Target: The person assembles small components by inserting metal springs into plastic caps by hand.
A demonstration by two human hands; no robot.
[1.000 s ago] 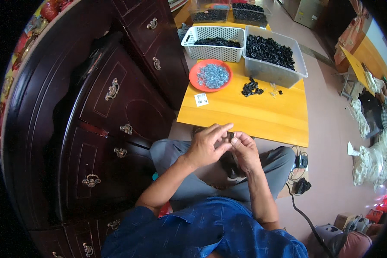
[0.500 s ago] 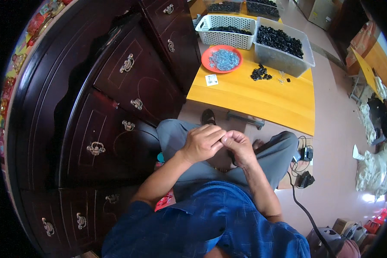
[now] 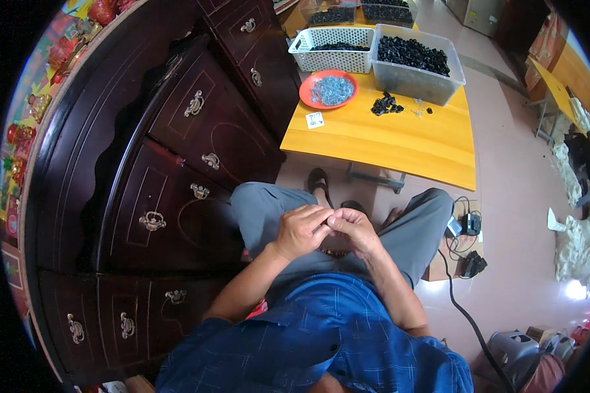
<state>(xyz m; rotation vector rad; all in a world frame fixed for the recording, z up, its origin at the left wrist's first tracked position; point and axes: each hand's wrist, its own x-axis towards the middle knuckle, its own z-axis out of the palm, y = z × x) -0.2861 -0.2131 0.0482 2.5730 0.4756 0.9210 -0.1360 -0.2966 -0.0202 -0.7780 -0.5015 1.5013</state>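
Above my lap, my left hand point(image 3: 301, 230) and my right hand point(image 3: 354, 229) meet at the fingertips. Both hands are closed in a pinch, thumbs and forefingers pressed together. Whatever lies between the fingers is hidden or too small to make out. Beyond my knees stands a yellow table point(image 3: 387, 141). On it are a red plate point(image 3: 303, 98) with many small clear bluish pieces point(image 3: 332, 90), and a small heap of black parts point(image 3: 387, 103). A few tiny clear pieces point(image 3: 418, 108) lie beside the heap.
A white perforated basket point(image 3: 331, 62) and a clear tub point(image 3: 413, 88) of black parts stand farther back. A white card point(image 3: 314, 120) lies near the plate. Dark wooden drawers point(image 3: 177, 157) line my left. A black cable point(image 3: 465, 318) and adapters point(image 3: 470, 224) are at my right.
My hands have shifted slightly left and down in the picture, still joined at the fingertips. The view has turned a little, so the table and its containers appear farther left.
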